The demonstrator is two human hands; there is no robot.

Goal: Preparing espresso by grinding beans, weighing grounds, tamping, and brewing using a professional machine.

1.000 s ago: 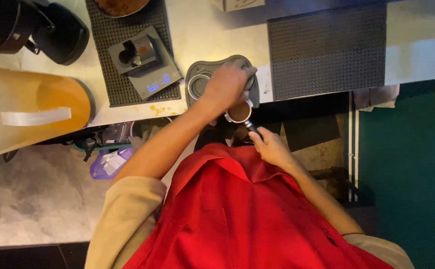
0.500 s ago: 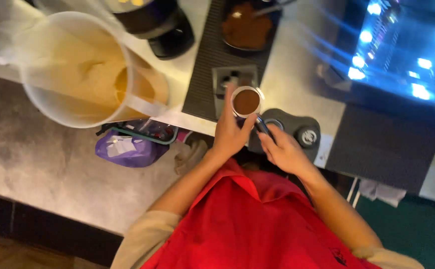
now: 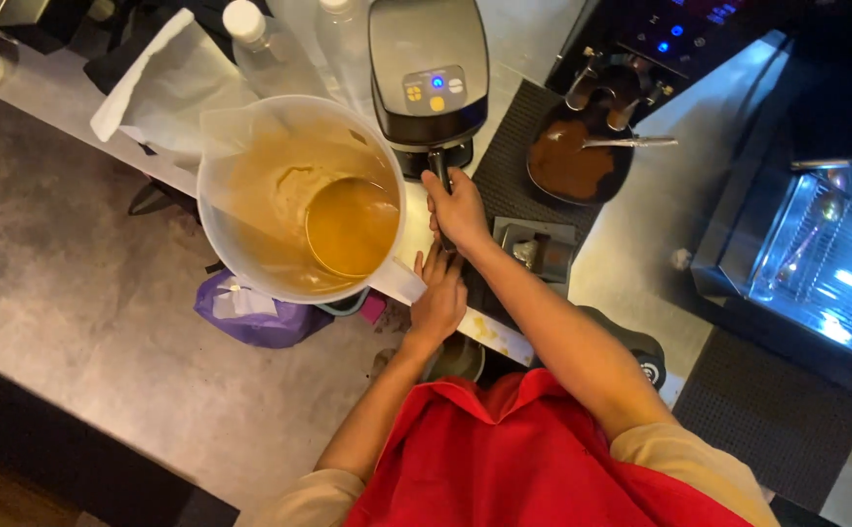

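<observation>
The right hand grips a dark handle that runs up into the base of the grey grinder just beyond it; whatever the handle carries sits hidden under the machine. The left hand, just below the right, rests with loosely spread fingers at the edge of the surface, holding nothing. Just left of both hands stands a large clear pitcher of tan liquid. A dish of brown grounds lies to the right. The handle looks seated at the grinder; no fresh grounds are visible there.

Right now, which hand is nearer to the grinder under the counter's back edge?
Right. The right hand grips a dark handle at the base of the grinder; the left hand sits lower, beside the pitcher, well short of it.
</observation>
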